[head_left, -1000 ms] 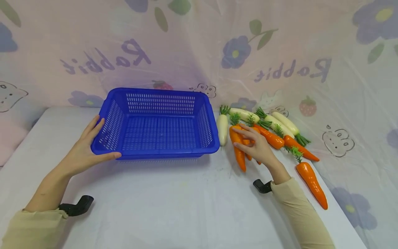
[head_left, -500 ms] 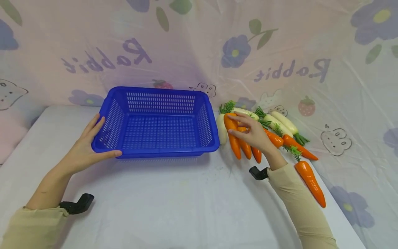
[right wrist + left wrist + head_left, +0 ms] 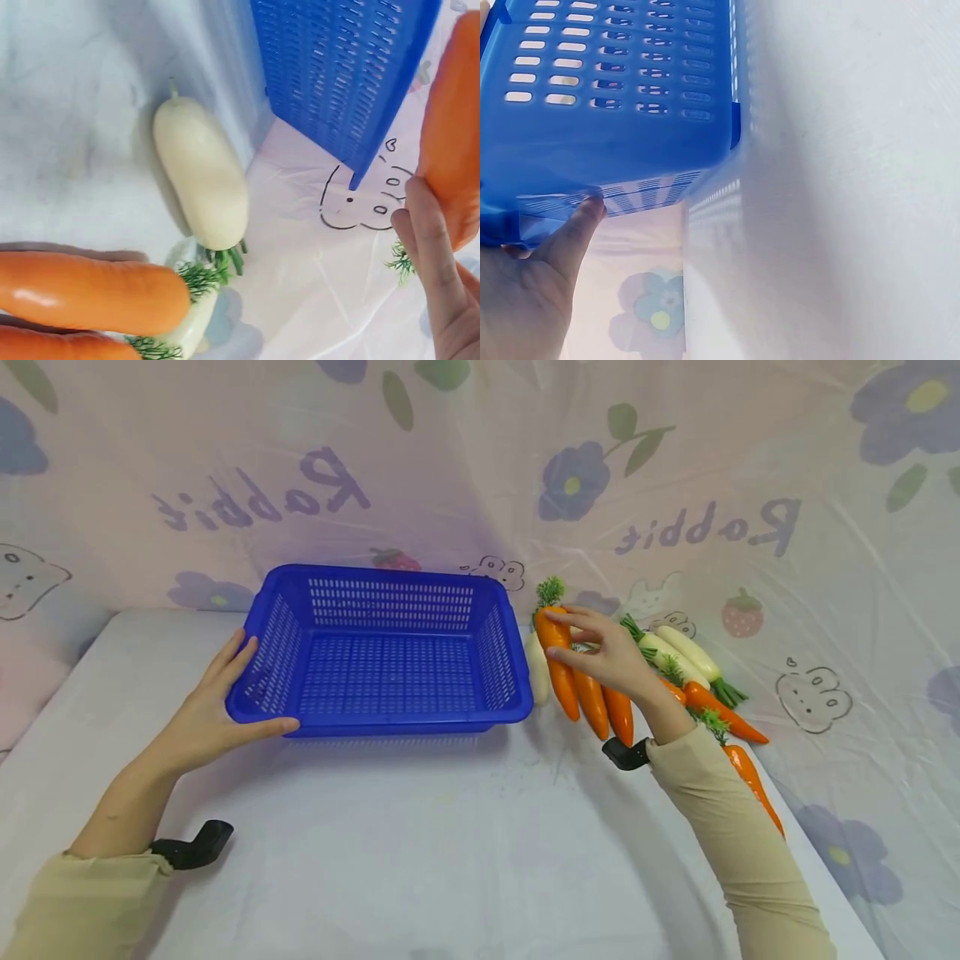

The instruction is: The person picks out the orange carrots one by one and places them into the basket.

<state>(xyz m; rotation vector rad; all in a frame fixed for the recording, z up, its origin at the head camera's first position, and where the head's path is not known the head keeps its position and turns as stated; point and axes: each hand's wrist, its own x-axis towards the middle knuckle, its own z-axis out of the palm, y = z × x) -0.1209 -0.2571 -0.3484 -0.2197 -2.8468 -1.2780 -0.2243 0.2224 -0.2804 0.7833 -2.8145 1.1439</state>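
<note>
My left hand [image 3: 198,718] holds the near left corner of a blue plastic basket [image 3: 390,720], thumb along the front and fingers on the left side. The slotted wall [image 3: 615,135] shows in the left wrist view. Held in my right hand [image 3: 611,652] is an orange carrot [image 3: 558,664] with a green leafy top, raised beside the basket's right end. In the right wrist view this carrot [image 3: 454,127] is at the right edge, fingers against it. Below that hand, two more carrots [image 3: 591,703] lie on the table. A white radish [image 3: 201,176] lies between them and the basket.
Farther right, more white radishes [image 3: 686,652] and carrots [image 3: 726,714] lie together, with another carrot [image 3: 750,777] partly behind the right sleeve. A patterned cloth [image 3: 450,468] hangs behind the white table [image 3: 420,852].
My right hand has lifted one carrot off the group and moved up and slightly left with it. The left hand and basket have stayed in place.
</note>
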